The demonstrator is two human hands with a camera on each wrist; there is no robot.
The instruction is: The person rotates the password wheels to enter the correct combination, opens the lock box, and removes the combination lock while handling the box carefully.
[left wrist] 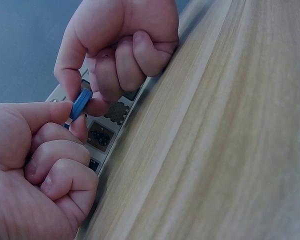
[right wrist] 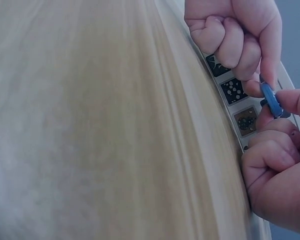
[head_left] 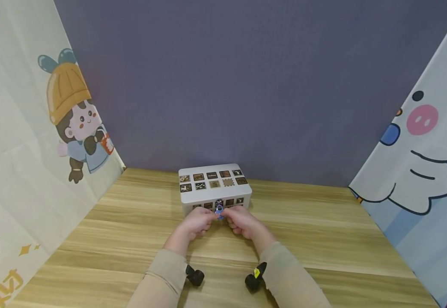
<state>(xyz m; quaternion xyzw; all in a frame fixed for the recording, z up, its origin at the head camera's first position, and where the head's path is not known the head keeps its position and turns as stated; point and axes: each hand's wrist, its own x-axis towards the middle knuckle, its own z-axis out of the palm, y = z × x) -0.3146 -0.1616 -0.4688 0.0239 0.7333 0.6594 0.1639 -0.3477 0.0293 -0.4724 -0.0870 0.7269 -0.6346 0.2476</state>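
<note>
- Pinching a small blue object [head_left: 219,212] between thumb and forefinger of the left hand [head_left: 199,220] and likewise of the right hand [head_left: 242,219], with the other fingers folded into each palm
- Holding it right before the metal clasp [head_left: 219,202] at mid-front of a white box [head_left: 214,196]; cannot tell whether touching the clasp
- Covering parts of the box's lower front with both fists
- Facing that box near the back edge of the bench [head_left: 323,231], nearer the back left corner than the back right
- Showing printed squares [head_left: 214,184] on lid and front, with pale lettering on one dark lid square, too small to read
- Reading "ky" on the left cloth [head_left: 7,128], cut off, above orange characters [head_left: 3,288]
- Wearing beige sleeves [head_left: 162,278] with a black fitting [head_left: 195,277] at each cuff
- Working on pale wood grain before a grey-purple backdrop [head_left: 223,85], beside a right cloth [head_left: 439,233] printed with a pink-snouted character
</note>
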